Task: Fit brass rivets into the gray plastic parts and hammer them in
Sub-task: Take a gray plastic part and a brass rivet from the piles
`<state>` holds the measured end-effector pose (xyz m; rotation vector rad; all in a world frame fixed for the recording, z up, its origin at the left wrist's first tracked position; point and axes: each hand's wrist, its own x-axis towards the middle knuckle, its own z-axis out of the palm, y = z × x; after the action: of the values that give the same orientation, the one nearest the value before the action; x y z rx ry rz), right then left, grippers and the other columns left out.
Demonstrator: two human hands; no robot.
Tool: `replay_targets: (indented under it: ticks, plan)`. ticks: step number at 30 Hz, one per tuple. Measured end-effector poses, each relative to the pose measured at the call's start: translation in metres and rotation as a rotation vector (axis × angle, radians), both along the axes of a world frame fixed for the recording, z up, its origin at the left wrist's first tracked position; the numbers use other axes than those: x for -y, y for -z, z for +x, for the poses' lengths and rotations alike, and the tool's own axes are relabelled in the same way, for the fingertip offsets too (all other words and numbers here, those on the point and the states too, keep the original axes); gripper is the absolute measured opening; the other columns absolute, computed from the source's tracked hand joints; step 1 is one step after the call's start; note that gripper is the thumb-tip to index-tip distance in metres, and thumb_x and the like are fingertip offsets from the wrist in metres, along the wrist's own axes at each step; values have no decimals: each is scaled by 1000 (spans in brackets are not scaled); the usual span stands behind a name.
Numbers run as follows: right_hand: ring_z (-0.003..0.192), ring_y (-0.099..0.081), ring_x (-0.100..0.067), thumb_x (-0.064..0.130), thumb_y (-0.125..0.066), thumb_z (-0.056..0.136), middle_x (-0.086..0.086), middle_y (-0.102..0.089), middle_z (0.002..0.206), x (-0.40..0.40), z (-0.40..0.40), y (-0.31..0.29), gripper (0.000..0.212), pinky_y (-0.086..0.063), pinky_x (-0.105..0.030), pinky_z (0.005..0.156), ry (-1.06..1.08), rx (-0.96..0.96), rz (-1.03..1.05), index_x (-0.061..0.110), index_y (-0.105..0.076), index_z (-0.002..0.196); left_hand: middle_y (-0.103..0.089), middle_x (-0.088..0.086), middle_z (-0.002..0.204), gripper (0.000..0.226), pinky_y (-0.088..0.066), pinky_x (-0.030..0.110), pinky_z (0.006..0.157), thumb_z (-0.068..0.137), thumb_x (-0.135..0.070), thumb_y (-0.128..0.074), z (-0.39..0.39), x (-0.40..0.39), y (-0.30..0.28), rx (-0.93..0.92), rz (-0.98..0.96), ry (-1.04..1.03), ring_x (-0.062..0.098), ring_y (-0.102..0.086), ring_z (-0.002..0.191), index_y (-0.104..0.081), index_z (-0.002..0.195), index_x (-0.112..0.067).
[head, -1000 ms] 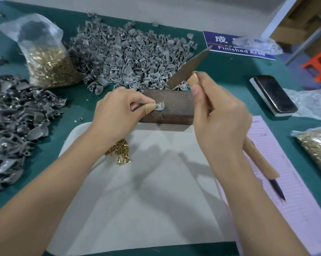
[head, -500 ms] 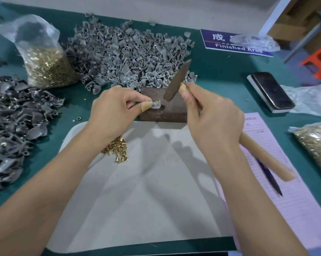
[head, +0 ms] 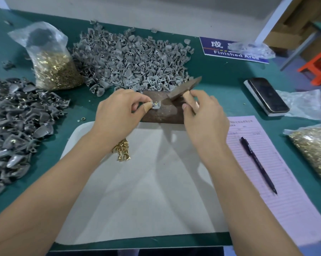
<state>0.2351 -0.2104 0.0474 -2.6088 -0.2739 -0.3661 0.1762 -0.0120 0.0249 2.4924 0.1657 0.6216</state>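
Note:
My left hand pinches a small gray plastic part with a brass rivet in it, held flat on a rusty brown metal block. My right hand grips a hammer by its wooden handle close to the head. The dark hammer head lies low over the block, just right of the part. A small heap of loose brass rivets lies on the white mat under my left wrist.
A big pile of gray parts lies behind the block; a darker pile is at left. Bags of rivets stand back left and at far right. A phone, pink form and pen lie right.
The hammer head has come down from a raised position to just above the block beside the part. My left hand has kept the part in place.

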Motion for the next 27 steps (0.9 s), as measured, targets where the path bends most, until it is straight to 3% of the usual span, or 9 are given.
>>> replay_targets:
  ticks: [3,8,11,13,15,17,21,24,27]
  plan:
    - [106,-46,-32,34,-58,98,-5,-61,108,1,0,1,20,-38,-38,79,-24,44,-81,31,-69,114,-52,-8,73,9,-44,31,68,97,-44,-62,-4,4,-3,-28,-38,-21,9,-52,81,-71,95,-40]
    - [112,-43,-31,38,-53,100,-4,-57,118,-6,-11,-3,25,-34,-40,94,-54,92,-145,28,-67,119,-51,-9,70,12,-37,29,64,97,-40,-63,-19,3,-17,-49,-189,-1,4,-52,72,-68,89,-46]
    - [105,-51,-19,32,-59,98,8,-69,107,-23,-28,-12,25,-42,-35,93,-294,160,172,26,-71,119,-50,-7,69,12,-32,28,60,98,-41,-63,-39,-2,-22,-40,-174,-35,4,-51,73,-69,88,-44]
    - [93,-60,1,27,-66,96,19,-72,93,-40,-40,-15,18,-47,-20,86,-465,29,399,23,-75,110,-48,-7,69,14,-30,28,59,98,-43,-62,-57,-8,-25,-45,-147,-63,6,-51,72,-65,84,-45]
    - [85,-67,3,19,-72,92,16,-74,89,-59,-50,-16,13,-50,-17,80,-562,-97,471,18,-79,103,-48,-8,69,13,-30,29,60,97,-40,-62,-76,-18,-27,-40,-139,-87,4,-49,73,-67,85,-43]
    - [82,-67,-1,15,-74,89,11,-75,86,-79,-58,-12,10,-50,-20,77,-618,-124,431,18,-81,96,-48,-9,70,11,-32,30,61,96,-39,-63,-98,-30,-27,-34,-127,-131,3,-48,74,-69,88,-42]
    - [78,-60,6,12,-74,86,13,-73,80,-121,-81,-7,9,-38,-7,71,-755,-155,332,19,-78,88,-49,-12,74,8,-44,35,65,96,-39,-64,-144,-52,-22,-27,-77,-270,11,-48,83,-72,93,-38]
    - [80,-58,10,14,-75,86,14,-70,77,-155,-100,-6,9,-36,-4,71,-856,-151,253,22,-75,81,-48,-13,76,8,-41,33,63,96,-35,-65,-173,-71,-18,2,13,-381,15,-49,92,-73,97,-33]
    - [80,-56,3,19,-72,87,15,-69,78,-187,-115,-3,8,-34,-8,69,-899,-189,212,24,-74,82,-44,-14,79,9,-37,30,74,94,-30,-68,-193,-93,-14,39,90,-465,21,-52,95,-75,98,-26]
